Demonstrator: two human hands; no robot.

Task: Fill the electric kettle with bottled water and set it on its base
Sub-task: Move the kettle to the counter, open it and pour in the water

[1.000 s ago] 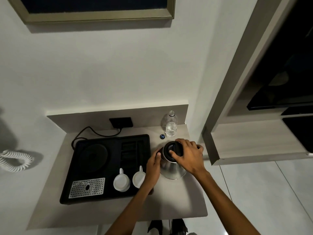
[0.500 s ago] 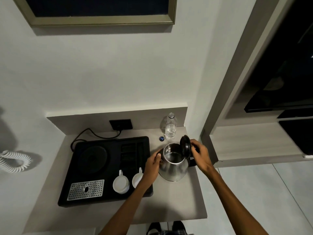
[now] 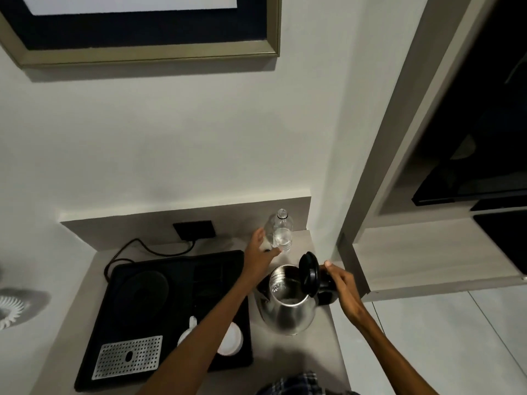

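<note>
Stainless steel shows bright on the electric kettle [image 3: 288, 306], which stands upright on the grey worktop [image 3: 296, 354] near its right edge, just right of the black tray [image 3: 119, 317]. Its long axis runs vertically, its mouth faces up, and its spout points left toward the tray while the black handle [image 3: 325, 289] sticks out to the right. The black lid [image 3: 309, 273] is hinged back on the handle side and stands nearly on edge, leaving the inside open to view. The person's right hand [image 3: 342, 283] is at the handle with the fingers loosely curled along it and the thumb raised; whether it actually clasps the handle cannot be told. The left hand [image 3: 261, 252] reaches toward the back right corner of the worktop, fingers spread wide and not yet closed, with the thumb right by the base of the clear water bottle [image 3: 282, 235]. That bottle stands upright by the back wall, uncapped, mouth up, with some water in its lower part. On the tray, the round kettle base [image 3: 145, 286] sits in the back left area, well apart from the kettle, and its black cord [image 3: 137, 249] runs to the wall socket [image 3: 194, 229]. Two white cups [image 3: 231, 340] rest in the tray's front right part, partly hidden by the left forearm, beside a perforated metal grille [image 3: 128, 356] at the front left.
</note>
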